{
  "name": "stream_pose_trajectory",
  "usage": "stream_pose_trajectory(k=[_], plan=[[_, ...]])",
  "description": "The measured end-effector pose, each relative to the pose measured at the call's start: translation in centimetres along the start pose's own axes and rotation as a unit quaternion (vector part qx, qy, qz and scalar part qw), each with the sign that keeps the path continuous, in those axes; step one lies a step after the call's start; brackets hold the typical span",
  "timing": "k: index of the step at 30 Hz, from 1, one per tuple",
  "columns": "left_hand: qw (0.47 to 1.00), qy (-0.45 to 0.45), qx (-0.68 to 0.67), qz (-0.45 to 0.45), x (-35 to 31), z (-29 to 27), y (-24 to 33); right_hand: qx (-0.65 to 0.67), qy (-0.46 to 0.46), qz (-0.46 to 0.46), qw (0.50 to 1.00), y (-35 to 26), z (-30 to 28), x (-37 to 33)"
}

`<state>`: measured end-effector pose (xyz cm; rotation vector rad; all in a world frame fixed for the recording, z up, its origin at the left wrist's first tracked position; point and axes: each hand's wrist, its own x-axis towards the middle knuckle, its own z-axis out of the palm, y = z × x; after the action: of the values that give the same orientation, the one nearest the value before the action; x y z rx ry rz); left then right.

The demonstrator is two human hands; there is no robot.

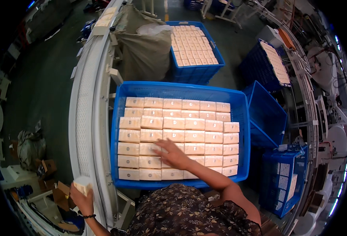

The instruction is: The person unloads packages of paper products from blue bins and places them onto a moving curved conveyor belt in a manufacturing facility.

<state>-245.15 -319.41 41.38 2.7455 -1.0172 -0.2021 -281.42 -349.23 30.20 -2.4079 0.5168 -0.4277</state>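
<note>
At the near end of the white conveyor (81, 129), my left hand (81, 201) is closed around a small pale box-shaped pack (83, 182). A dark bracelet circles that wrist. My right hand (172, 155) is spread, palm down, over the rows in a large blue plastic crate (181, 87). Its fingers are over or on the cream-coloured packs (173, 135), holding none of them; contact is hard to judge. Those packs lie side by side in several rows, each with a small round mark. My right hand and forearm hide part of the near rows.
Beyond the crate stands another blue crate (199, 70) full of similar packs, beside a grey-green cloth sack (142, 55). To the right are a tilted blue crate (266, 114) and a blue crate with white mesh sides (269, 183). Cardboard boxes (63, 194) sit at lower left.
</note>
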Motion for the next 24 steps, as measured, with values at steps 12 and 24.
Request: stream_pose_trajectory(k=[12, 24], plan=[[0.938, -0.088, -0.072, 0.327, 8.2, 10.7, 27.4, -0.167, -0.194, 0.345, 0.903, 25.8, -15.5, -19.8], [0.843, -0.256, 0.147, 0.449, 21.5, 27.8, 27.4, -0.237, -0.098, 0.277, 0.926, 26.6, -13.2, -17.3]])
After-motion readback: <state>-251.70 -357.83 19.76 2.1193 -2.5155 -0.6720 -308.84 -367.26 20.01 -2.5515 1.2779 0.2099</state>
